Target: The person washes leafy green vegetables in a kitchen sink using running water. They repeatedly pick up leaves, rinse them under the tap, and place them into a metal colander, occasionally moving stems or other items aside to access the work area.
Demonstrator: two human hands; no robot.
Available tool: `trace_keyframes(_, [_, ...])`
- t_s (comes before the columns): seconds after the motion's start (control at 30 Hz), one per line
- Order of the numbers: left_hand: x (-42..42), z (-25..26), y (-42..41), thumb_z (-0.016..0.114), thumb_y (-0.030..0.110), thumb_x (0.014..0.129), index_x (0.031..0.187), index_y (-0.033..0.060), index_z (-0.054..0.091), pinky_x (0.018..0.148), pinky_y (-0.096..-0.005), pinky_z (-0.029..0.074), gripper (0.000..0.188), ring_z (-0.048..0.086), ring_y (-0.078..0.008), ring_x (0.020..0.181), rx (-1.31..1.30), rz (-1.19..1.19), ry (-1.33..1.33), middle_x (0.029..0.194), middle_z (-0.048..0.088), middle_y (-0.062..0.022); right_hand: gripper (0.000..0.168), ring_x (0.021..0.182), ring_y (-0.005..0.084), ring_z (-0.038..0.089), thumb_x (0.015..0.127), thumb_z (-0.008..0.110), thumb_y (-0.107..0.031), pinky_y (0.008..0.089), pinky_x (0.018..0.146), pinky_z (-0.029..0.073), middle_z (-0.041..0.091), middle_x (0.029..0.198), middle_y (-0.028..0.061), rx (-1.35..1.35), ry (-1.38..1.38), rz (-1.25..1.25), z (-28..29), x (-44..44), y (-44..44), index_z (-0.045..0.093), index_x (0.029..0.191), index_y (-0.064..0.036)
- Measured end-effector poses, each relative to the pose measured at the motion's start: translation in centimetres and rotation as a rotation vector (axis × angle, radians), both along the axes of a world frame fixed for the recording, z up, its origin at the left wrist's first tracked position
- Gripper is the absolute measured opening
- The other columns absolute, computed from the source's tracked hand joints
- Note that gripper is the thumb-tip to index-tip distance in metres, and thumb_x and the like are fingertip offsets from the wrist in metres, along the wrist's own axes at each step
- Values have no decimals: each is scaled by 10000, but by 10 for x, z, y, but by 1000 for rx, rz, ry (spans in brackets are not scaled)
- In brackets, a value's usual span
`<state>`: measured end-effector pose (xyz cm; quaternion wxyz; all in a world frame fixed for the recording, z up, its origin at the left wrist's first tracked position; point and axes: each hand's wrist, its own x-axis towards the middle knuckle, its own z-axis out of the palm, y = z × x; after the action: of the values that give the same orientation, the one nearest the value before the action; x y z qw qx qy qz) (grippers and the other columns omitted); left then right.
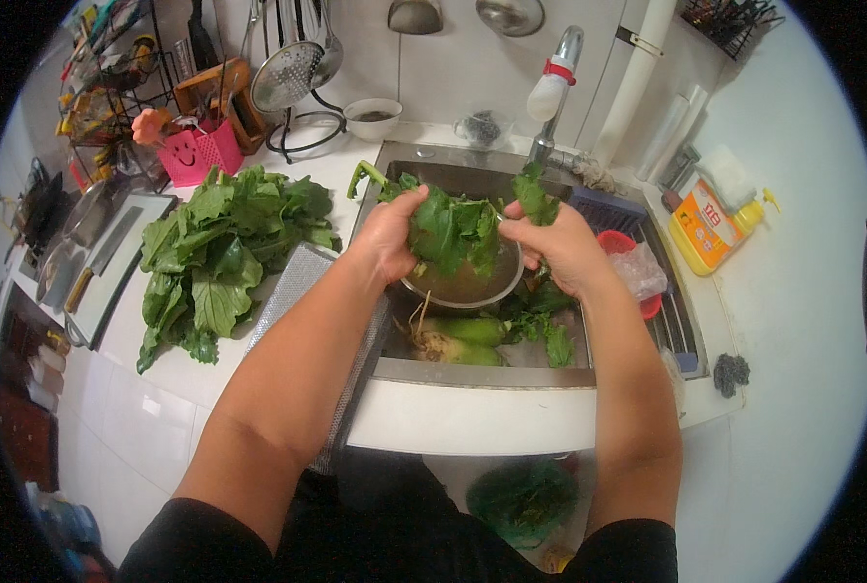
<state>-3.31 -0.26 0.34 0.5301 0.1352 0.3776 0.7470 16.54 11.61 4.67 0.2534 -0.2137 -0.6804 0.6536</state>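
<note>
My left hand [386, 237] grips a bunch of leafy greens [452, 229] over a metal bowl [470, 299] in the sink. At the bunch's right side, the fingers of my right hand [554, 244] are closed on a leafy piece [535, 197] that sticks up above them. Murky water shows in the bowl below the leaves. In front of the bowl, green radishes [470, 342] with thin roots lie on the sink floor, with more leaves [554, 339] to their right. A large pile of greens [229, 248] rests on the counter to the left.
A kitchen knife [105, 251] lies on a cutting board [124, 270] at far left. The faucet [568, 58] rises behind the sink. At right stand a drying rack [678, 313] and a yellow detergent bottle [707, 226]. A green-lined bin [524, 495] sits below the counter.
</note>
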Motion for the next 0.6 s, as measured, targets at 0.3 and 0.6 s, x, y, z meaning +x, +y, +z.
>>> trace_keyframes(0.3, [-5, -7, 2, 624, 261, 949, 1155, 13, 560, 862, -523, 523, 329, 626, -312, 998, 10, 55, 62, 1094, 631, -153, 205, 571, 131, 530, 884, 649, -223, 274, 511, 440, 618, 796, 24, -109, -105, -7, -9, -3, -1, 629, 965, -36])
trace_keyframes(0.6, [-1, -4, 2, 629, 315, 941, 1124, 47, 587, 882, -510, 525, 327, 656, -297, 971, 67, -36, 58, 1082, 665, -130, 352, 595, 186, 499, 946, 453, -308, 332, 549, 368, 632, 873, 131, -617, -21, 448, -39, 4, 38, 612, 973, 5])
